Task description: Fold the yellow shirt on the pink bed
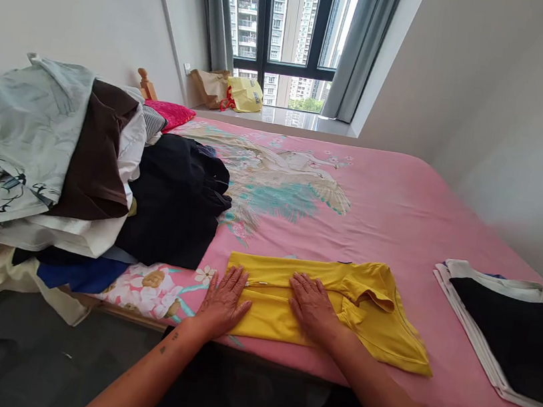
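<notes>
A yellow shirt (364,297) lies partly folded near the front edge of the pink bed (402,208). My left hand (223,301) rests flat on the shirt's left end, fingers stretched out. My right hand (312,303) presses flat on the shirt's middle, fingers spread. Neither hand holds anything. One short sleeve and the collar stick out to the right of my right hand.
A tall heap of unfolded clothes (54,166) covers the bed's left side, with a black garment (176,197) at its edge. A folded stack, black on white (507,324), lies at the right. Bags (244,94) sit on the window sill.
</notes>
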`<state>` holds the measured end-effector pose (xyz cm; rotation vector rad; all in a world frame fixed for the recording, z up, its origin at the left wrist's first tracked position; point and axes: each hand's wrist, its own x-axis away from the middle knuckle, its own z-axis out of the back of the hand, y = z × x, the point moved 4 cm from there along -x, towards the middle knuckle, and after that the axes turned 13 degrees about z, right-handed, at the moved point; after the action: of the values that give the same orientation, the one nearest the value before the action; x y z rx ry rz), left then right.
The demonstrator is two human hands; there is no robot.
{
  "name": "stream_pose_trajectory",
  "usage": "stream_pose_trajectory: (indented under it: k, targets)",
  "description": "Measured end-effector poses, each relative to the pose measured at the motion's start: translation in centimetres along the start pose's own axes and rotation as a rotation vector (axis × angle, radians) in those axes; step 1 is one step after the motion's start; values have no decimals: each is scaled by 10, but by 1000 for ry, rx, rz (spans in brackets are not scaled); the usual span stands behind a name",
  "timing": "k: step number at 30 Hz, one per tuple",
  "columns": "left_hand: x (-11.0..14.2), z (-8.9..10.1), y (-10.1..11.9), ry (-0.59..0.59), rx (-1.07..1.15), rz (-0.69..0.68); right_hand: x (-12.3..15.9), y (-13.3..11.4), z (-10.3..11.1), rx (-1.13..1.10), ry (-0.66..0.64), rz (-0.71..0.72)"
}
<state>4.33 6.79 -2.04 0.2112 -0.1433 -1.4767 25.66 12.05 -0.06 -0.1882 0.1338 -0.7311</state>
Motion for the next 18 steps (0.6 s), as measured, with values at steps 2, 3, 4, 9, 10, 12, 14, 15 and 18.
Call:
stream_pose_trajectory:
  k: [2, 3, 4, 9, 10, 12, 14, 15, 18]
  targets:
    - [-5, 1, -10, 37, 61, -2, 5, 15, 6, 31, 61, -16]
    - [-9, 4, -16, 70, 93, -6, 8, 24, 10, 59, 91, -29]
    - [-13, 8, -21, 101, 116, -4, 11, 34, 14, 89, 103, -49]
    - [-26, 34, -10, 118, 128, -49, 16, 69, 20, 168, 1, -112]
    - [-22, 38, 2, 98, 149, -89, 14, 72, 19, 177, -10, -107]
    - [-10, 39, 37, 22, 208, -219, 11, 74, 16, 194, -13, -89]
    - [5, 31, 77, -95, 241, -388, 10, 73, 14, 207, -1, -73]
    - [11, 24, 95, -138, 247, -454, 10, 73, 14, 215, 5, -72]
    - [16, -3, 142, -214, 252, -550, 13, 76, 17, 260, 10, -91]
